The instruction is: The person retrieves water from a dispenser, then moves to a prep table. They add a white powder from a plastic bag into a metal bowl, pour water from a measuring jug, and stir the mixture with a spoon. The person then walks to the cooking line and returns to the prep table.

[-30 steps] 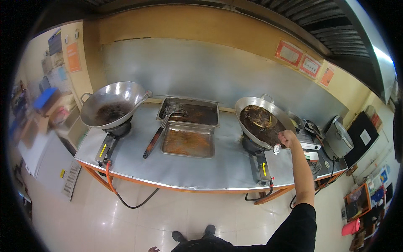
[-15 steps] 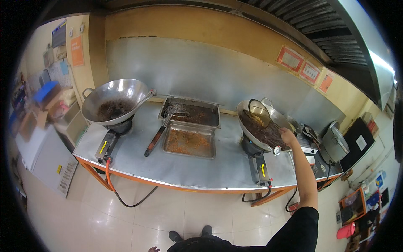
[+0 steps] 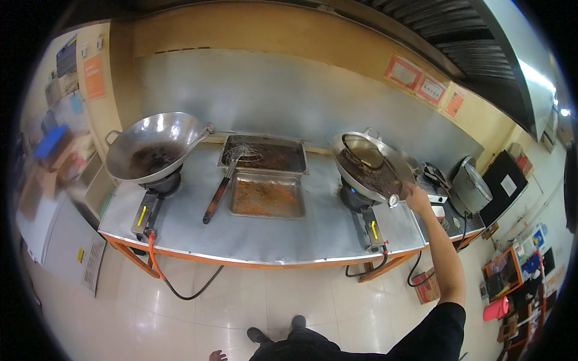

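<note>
My right hand (image 3: pixel 416 197) is closed round the handle of a round wire strainer (image 3: pixel 363 148). The strainer's mesh head lies over the far part of the right wok (image 3: pixel 385 191), which holds dark oil (image 3: pixel 368 177). A little yellowish food (image 3: pixel 366 162) shows at the mesh's lower edge; whether it is in the mesh or the oil I cannot tell. A dial thermometer (image 3: pixel 394 200) sits at the wok's near rim. My left hand (image 3: pixel 218 355) hangs low at the bottom edge, away from the table, fingers apart and with nothing visible in it.
On the left burner stands another wok (image 3: pixel 132 165) with a ladle (image 3: pixel 195 143) in it. Between the woks are two metal trays (image 3: pixel 268 212) with brown crumbs, and a wire skimmer (image 3: pixel 217 194) leaning on the far one. Gas hoses (image 3: pixel 191 296) hang below the table. A lidded pot (image 3: pixel 472 189) stands far right.
The yellowish heap seen in the strainer is mostly gone from sight. My right hand has shifted slightly nearer the wok's right rim. The whole view has moved a little.
</note>
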Motion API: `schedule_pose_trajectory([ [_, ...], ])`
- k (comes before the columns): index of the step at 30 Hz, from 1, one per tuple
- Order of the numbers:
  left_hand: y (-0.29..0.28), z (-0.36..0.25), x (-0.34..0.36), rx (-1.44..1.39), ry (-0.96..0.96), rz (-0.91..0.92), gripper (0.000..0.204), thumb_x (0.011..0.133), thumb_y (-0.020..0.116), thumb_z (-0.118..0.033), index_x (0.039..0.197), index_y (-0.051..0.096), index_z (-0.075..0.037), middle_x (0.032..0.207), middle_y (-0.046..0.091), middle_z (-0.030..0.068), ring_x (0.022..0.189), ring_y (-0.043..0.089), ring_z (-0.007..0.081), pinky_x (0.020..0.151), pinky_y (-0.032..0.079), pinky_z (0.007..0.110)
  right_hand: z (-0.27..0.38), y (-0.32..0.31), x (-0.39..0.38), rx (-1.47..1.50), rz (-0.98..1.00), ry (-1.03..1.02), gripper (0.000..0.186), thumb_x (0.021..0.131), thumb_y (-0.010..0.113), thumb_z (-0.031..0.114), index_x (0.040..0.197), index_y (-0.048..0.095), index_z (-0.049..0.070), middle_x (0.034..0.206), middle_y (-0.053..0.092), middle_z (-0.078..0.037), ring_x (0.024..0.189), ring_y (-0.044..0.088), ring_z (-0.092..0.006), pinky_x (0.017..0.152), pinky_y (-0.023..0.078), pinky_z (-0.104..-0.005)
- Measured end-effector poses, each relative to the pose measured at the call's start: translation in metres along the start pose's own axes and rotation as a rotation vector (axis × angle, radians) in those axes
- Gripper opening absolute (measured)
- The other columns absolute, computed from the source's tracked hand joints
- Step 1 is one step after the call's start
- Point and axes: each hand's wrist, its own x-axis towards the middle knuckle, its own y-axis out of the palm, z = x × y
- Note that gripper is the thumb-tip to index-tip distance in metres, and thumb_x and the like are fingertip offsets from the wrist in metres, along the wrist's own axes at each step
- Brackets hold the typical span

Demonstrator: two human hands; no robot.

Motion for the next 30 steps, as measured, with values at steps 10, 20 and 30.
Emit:
schedule_pose_trajectory([
  [10,0.023,-0.018,0.006,0.065,0.146,0.022,0.048,0.097,0.046,-0.035,0.139,0.045,-0.012,0.129,0.059,0.0187,0.110,0.060,0.0364,0.087,0.050,0.053,-0.044,0.016,0.013,0.080,0.052,-0.043,0.036,0.092,0.049,0.013,0.124,0.064,0.008,0.113,0.066,-0.024,0.108,0.062,-0.0420,0.093,0.049,-0.0449],
  [20,0.074,0.017,-0.016,0.115,0.025,0.050,0.045,0.099,0.046,-0.033,0.138,0.047,-0.011,0.128,0.060,0.0181,0.110,0.060,0.0369,0.088,0.050,0.054,-0.089,-0.011,0.016,0.231,-0.013,-0.007,0.037,0.094,0.051,0.012,0.129,0.060,0.006,0.120,0.064,-0.024,0.113,0.062,-0.0373,0.096,0.047,-0.0401],
  [30,0.101,0.053,-0.041,0.011,0.082,-0.028,0.045,0.099,0.048,-0.032,0.137,0.047,-0.008,0.122,0.062,0.0197,0.106,0.062,0.0360,0.087,0.053,0.051,-0.153,-0.006,0.037,0.235,-0.149,-0.007,0.035,0.099,0.047,0.013,0.129,0.059,0.001,0.122,0.064,-0.023,0.110,0.062,-0.0375,0.094,0.048,-0.0411],
])
